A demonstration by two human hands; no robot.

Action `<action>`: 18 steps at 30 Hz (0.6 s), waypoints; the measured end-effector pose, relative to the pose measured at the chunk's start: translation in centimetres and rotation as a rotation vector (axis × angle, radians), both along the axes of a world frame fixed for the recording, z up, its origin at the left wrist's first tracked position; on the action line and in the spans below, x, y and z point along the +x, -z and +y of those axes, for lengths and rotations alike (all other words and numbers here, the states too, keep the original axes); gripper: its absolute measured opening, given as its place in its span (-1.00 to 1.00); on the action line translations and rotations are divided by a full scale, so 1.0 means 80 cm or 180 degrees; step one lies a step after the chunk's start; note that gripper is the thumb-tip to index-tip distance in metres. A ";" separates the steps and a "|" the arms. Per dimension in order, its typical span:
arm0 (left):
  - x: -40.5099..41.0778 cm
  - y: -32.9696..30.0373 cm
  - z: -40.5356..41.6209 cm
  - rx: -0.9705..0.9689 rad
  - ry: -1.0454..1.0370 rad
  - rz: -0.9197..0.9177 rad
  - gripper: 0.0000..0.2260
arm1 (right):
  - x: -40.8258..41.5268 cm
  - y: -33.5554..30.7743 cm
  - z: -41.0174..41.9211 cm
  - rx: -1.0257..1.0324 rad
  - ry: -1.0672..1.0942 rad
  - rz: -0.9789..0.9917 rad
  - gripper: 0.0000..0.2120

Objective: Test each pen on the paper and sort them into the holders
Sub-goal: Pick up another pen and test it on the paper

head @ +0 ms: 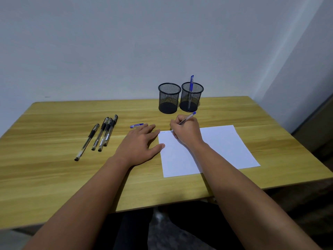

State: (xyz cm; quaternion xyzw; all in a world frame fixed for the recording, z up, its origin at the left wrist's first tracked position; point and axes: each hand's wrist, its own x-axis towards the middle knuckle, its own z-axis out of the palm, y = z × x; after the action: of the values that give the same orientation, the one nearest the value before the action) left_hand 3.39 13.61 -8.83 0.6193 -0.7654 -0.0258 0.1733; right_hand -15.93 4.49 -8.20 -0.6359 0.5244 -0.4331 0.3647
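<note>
My right hand (187, 131) grips a clear blue pen (189, 117) with its tip on the top left corner of the white paper (221, 147), beside a faint scribble. My left hand (142, 143) lies flat on the table, its fingertips and thumb touching the paper's left edge. A blue pen cap (136, 125) lies just beyond the left fingers. Several black pens (103, 133) lie in a loose row at the left. Two black mesh holders stand at the back: the left holder (169, 98) looks empty, the right holder (192, 96) has one blue pen (191, 83) standing in it.
The wooden table (54, 177) stands against a pale wall, with a second wall close on the right. The table's front edge runs just below my forearms. Dark floor and my legs show under it.
</note>
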 end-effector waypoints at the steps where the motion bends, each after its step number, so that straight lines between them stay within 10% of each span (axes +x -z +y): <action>1: 0.000 0.000 0.000 0.0001 0.0003 -0.0004 -0.36 | 0.000 0.001 -0.001 0.0010 0.0013 -0.0004 -0.61; 18: -0.001 -0.001 0.001 0.0033 -0.0011 0.0039 -0.33 | 0.002 0.004 -0.003 0.0008 0.0138 -0.0188 -0.65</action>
State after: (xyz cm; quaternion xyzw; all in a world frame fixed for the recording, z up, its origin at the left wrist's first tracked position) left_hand 3.33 13.69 -8.79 0.6213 -0.7631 -0.0332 0.1749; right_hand -15.78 4.25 -8.53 -0.6109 0.5276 -0.4589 0.3714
